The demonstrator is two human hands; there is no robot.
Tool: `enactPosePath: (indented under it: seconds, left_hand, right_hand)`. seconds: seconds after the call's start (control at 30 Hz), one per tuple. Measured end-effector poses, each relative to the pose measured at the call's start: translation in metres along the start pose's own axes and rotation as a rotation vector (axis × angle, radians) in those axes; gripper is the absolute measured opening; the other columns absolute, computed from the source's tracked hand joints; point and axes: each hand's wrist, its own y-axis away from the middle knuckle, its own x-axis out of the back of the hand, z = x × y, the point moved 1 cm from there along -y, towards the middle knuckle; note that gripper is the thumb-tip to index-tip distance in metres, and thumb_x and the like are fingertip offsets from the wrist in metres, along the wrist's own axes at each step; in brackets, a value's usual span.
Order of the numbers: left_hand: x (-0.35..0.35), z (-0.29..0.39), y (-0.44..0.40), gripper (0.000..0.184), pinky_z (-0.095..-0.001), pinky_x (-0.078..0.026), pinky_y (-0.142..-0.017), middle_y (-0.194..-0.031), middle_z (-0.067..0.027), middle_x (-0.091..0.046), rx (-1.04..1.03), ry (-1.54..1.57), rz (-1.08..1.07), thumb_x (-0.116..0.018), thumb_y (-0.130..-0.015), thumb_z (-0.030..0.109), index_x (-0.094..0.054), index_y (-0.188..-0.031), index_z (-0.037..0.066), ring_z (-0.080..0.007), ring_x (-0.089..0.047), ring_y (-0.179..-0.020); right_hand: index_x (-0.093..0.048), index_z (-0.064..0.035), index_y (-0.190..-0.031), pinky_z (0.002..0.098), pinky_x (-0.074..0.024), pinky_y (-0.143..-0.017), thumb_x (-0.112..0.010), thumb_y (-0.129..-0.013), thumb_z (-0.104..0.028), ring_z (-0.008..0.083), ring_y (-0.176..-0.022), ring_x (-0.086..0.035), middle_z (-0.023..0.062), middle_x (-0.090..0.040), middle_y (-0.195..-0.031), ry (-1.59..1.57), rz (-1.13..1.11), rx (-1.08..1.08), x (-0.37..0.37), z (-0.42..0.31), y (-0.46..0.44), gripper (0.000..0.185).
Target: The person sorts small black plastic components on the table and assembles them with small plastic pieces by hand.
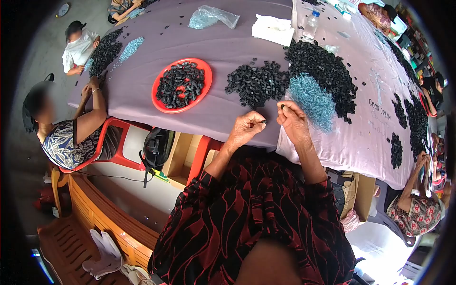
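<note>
My left hand [248,128] is closed in a pinch above the table's near edge. Something tiny and dark shows at its fingertips, too small to name. Close by on the right, my right hand [295,124] pinches a small black piece [282,107] between thumb and fingers. The two hands are apart. Beyond them lies a heap of small black plastic pieces [256,84]. Beside my right hand is a pile of small bluish transparent pieces [313,102], with a larger black heap [325,71] behind it. A red plate [207,95] to the left holds finished-looking black pieces.
A purple cloth [142,52] and a pink cloth [365,137] cover the table. Farther back are a plastic bag [213,18], a tissue pack [272,29] and a bottle [311,24]. Other people sit along both sides, one in a patterned top [66,142] at left.
</note>
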Motion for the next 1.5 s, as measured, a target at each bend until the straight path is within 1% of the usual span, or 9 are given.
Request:
enactPosePath:
  seconds: [0.07, 0.13, 0.17, 0.23, 0.27, 0.33, 0.63, 1.23, 1.5]
  left_hand:
    - [0.000, -0.001, -0.001, 0.007, -0.0172, -0.033, -0.052, -0.067, 0.0085, -0.046, -0.029, 0.003, -0.003, -0.060, -0.080, -0.001, -0.055, -0.079, 0.004, 0.0004, -0.037, -0.060]
    - [0.002, -0.003, -0.002, 0.006, -0.0177, -0.037, -0.053, -0.069, 0.0065, -0.049, -0.023, 0.025, -0.019, -0.060, -0.081, -0.001, -0.055, -0.081, 0.003, -0.0006, -0.042, -0.060]
    - [0.002, -0.002, -0.002, 0.006, -0.0177, -0.037, -0.053, -0.069, 0.0065, -0.049, -0.023, 0.022, -0.018, -0.060, -0.081, -0.001, -0.055, -0.081, 0.003, -0.0006, -0.042, -0.060]
    - [0.001, 0.003, -0.002, 0.006, -0.0193, -0.043, -0.057, -0.072, 0.0025, -0.054, -0.029, 0.103, -0.018, -0.059, -0.083, -0.001, -0.055, -0.086, 0.002, -0.0033, -0.049, -0.063]
    - [0.002, 0.002, -0.002, 0.006, -0.0193, -0.043, -0.057, -0.072, 0.0025, -0.054, -0.030, 0.102, -0.019, -0.059, -0.083, -0.001, -0.055, -0.086, 0.002, -0.0033, -0.049, -0.063]
    - [0.002, 0.000, -0.003, 0.007, -0.0216, -0.048, -0.061, -0.076, -0.0015, -0.058, -0.029, 0.142, -0.033, -0.058, -0.085, 0.001, -0.054, -0.091, 0.001, -0.0066, -0.054, -0.066]
    - [0.001, 0.003, -0.001, 0.007, -0.0209, -0.047, -0.060, -0.076, -0.0002, -0.057, -0.012, 0.057, -0.038, -0.058, -0.085, 0.002, -0.056, -0.092, 0.002, -0.0052, -0.052, -0.065]
    - [0.000, -0.003, 0.000, 0.006, -0.0176, -0.041, -0.057, -0.072, 0.0036, -0.054, -0.033, 0.040, -0.041, -0.059, -0.084, 0.001, -0.059, -0.090, 0.002, -0.0021, -0.047, -0.062]
    - [-0.001, 0.001, 0.000, 0.006, -0.0183, -0.042, -0.057, -0.072, 0.0029, -0.055, -0.018, 0.024, -0.036, -0.059, -0.084, 0.001, -0.059, -0.090, 0.001, -0.0031, -0.048, -0.062]
  right_hand:
    - [-0.060, -0.0009, -0.100, 0.0249, -0.0410, -0.061, -0.054, -0.088, -0.009, 0.0090, -0.064, -0.049, 0.0039, -0.057, -0.081, 0.045, -0.024, 0.008, -0.001, -0.001, 0.001, 0.016]
    - [-0.060, -0.0005, -0.102, 0.0239, -0.0411, -0.060, -0.052, -0.089, -0.008, 0.0085, -0.065, -0.049, 0.0037, -0.057, -0.082, 0.191, -0.053, 0.053, -0.001, -0.001, 0.001, 0.016]
    - [-0.060, -0.0005, -0.102, 0.0239, -0.0411, -0.060, -0.052, -0.089, -0.008, 0.0085, -0.065, -0.049, 0.0037, -0.057, -0.082, 0.189, -0.055, 0.053, -0.002, -0.002, 0.002, 0.016]
    - [-0.060, -0.0006, -0.101, 0.0225, -0.0415, -0.059, -0.052, -0.089, -0.008, 0.0077, -0.065, -0.050, 0.0031, -0.057, -0.080, 0.283, -0.031, 0.002, -0.006, -0.003, 0.006, 0.016]
    - [-0.060, -0.0006, -0.101, 0.0225, -0.0415, -0.059, -0.052, -0.089, -0.008, 0.0077, -0.065, -0.050, 0.0031, -0.057, -0.080, 0.282, -0.031, 0.003, -0.005, -0.002, 0.006, 0.016]
    - [-0.060, -0.0009, -0.099, 0.0212, -0.0419, -0.058, -0.054, -0.088, -0.007, 0.0070, -0.064, -0.050, 0.0021, -0.057, -0.077, 0.476, -0.066, -0.015, -0.002, -0.001, 0.006, 0.014]
    - [-0.059, -0.0022, -0.097, 0.0195, -0.0424, -0.058, -0.057, -0.086, -0.006, 0.0048, -0.062, -0.049, -0.0003, -0.056, -0.076, 0.589, -0.067, -0.023, -0.011, 0.003, 0.009, 0.012]
    - [-0.059, -0.0017, -0.098, 0.0203, -0.0459, -0.058, -0.054, -0.085, -0.002, 0.0047, -0.065, -0.053, 0.0013, -0.059, -0.081, 0.856, -0.052, -0.042, -0.013, 0.004, 0.013, 0.014]
    - [-0.061, -0.0029, -0.095, 0.0196, -0.0446, -0.058, -0.057, -0.086, -0.006, 0.0042, -0.064, -0.051, -0.0001, -0.059, -0.079, 0.680, -0.081, -0.042, -0.001, 0.007, 0.009, 0.010]
